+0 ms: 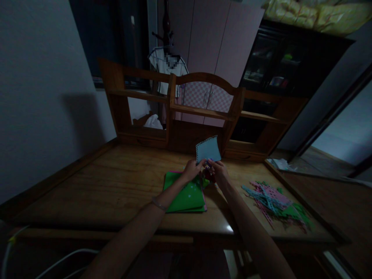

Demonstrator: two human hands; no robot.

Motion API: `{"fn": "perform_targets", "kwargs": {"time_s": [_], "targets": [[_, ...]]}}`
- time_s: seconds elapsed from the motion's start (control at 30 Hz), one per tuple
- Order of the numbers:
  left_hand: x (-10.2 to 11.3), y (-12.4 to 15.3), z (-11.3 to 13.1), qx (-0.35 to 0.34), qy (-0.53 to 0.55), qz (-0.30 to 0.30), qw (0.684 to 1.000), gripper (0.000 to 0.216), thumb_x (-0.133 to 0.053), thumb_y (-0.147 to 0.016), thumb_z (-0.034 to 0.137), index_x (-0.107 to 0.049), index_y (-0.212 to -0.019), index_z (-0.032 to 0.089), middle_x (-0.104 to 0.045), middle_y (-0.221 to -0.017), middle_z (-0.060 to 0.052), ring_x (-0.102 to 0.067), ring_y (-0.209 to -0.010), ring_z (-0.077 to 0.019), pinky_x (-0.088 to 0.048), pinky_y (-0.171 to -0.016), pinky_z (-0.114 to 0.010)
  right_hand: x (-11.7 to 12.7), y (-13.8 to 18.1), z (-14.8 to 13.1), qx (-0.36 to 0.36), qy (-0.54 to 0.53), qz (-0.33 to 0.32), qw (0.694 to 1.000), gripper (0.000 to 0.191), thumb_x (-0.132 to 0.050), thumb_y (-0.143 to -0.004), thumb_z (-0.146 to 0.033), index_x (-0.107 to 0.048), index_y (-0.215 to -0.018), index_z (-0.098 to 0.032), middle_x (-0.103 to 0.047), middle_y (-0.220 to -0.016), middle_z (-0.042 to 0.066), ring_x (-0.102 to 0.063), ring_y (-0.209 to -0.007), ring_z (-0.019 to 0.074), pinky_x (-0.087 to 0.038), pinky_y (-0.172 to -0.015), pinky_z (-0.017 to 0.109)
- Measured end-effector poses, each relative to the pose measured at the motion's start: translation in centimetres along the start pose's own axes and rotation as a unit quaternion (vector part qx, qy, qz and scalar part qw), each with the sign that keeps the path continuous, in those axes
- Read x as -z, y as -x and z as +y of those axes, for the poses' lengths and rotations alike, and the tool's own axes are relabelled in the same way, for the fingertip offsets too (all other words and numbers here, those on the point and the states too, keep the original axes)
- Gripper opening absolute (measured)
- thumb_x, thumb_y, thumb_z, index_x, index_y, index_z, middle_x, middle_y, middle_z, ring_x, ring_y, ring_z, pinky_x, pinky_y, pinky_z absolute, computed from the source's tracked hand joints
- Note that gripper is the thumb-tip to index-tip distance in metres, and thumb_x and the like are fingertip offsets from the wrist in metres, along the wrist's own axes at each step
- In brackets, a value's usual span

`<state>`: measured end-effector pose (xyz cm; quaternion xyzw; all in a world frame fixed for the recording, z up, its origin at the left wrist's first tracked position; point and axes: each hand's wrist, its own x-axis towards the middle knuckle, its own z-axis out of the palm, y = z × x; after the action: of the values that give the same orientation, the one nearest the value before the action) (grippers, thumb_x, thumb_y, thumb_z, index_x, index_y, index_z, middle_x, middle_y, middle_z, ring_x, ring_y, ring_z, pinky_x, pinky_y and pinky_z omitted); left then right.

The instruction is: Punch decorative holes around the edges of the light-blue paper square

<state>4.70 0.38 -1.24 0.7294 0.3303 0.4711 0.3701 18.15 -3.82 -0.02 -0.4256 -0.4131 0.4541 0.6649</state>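
A light blue sheet of paper stands tilted up above the table, its left and top edges cut in a toothed pattern. My left hand is closed on its lower left edge. My right hand is closed at the lower right edge, around a small purplish thing whose kind is too dark to tell. Just below my hands is a dark red and bright green thing, partly hidden by my fingers. Under my left forearm lies a stack of green sheets with pink edges showing beneath.
To the right, a loose pile of pink, blue and green cut paper strips lies on the wooden table. A wooden shelf unit rises along the table's back edge. A white wall stands at the left.
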Motion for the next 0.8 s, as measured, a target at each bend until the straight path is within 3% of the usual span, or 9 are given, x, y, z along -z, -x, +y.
{"fn": "perform_targets", "kwargs": {"time_s": [0.2,0.37,0.57,0.7,0.8], "targets": [[0.1,0.2,0.3,-0.008,0.002,-0.001,1.000,0.048,-0.042,-0.082,0.052,-0.068,-0.079,0.011,-0.066,-0.074,-0.005,-0.060,-0.072,-0.0184,-0.043,-0.063,-0.024,-0.1,0.0,0.0,0.000,0.017,-0.006,1.000,0.030,-0.072,-0.061,-0.042,-0.053,-0.055,-0.019,-0.046,-0.045,-0.005,-0.033,-0.038,0.0065,-0.023,-0.040,0.024],[0.5,0.0,0.1,0.007,-0.018,0.053,0.998,0.050,-0.041,-0.083,0.054,-0.064,-0.069,0.011,-0.062,-0.062,-0.004,-0.058,-0.063,-0.0162,-0.040,-0.056,-0.022,-0.4,0.3,-0.4,-0.008,0.010,-0.051,0.999,0.025,-0.069,-0.066,-0.044,-0.060,-0.074,-0.022,-0.060,-0.068,-0.003,-0.044,-0.046,0.0072,-0.032,-0.043,0.021],[1.0,-0.3,-0.5,0.075,0.021,0.086,0.993,0.053,-0.039,-0.082,0.058,-0.062,-0.067,0.011,-0.056,-0.049,-0.002,-0.054,-0.048,-0.0133,-0.037,-0.047,-0.021,0.9,-0.2,-1.3,0.007,-0.064,0.010,0.998,0.033,-0.067,-0.067,-0.048,-0.062,-0.088,-0.023,-0.064,-0.089,0.000,-0.055,-0.068,0.0116,-0.042,-0.052,0.020],[1.1,-0.3,-0.6,0.106,0.039,0.095,0.989,0.054,-0.039,-0.080,0.060,-0.062,-0.071,0.012,-0.054,-0.048,-0.002,-0.053,-0.043,-0.0136,-0.036,-0.042,-0.021,2.6,-0.8,-1.8,-0.034,-0.133,0.010,0.991,0.035,-0.059,-0.072,-0.056,-0.063,-0.079,-0.022,-0.064,-0.081,0.002,-0.053,-0.061,0.0108,-0.045,-0.051,0.021],[1.2,-0.3,-0.5,0.088,0.031,0.097,0.991,0.053,-0.040,-0.080,0.060,-0.060,-0.065,0.013,-0.054,-0.049,-0.002,-0.055,-0.046,-0.0139,-0.037,-0.045,-0.022,3.4,-1.0,-2.0,-0.029,-0.154,0.025,0.987,0.033,-0.060,-0.072,-0.054,-0.064,-0.082,-0.023,-0.065,-0.084,0.003,-0.058,-0.069,0.0134,-0.049,-0.057,0.023]]}}
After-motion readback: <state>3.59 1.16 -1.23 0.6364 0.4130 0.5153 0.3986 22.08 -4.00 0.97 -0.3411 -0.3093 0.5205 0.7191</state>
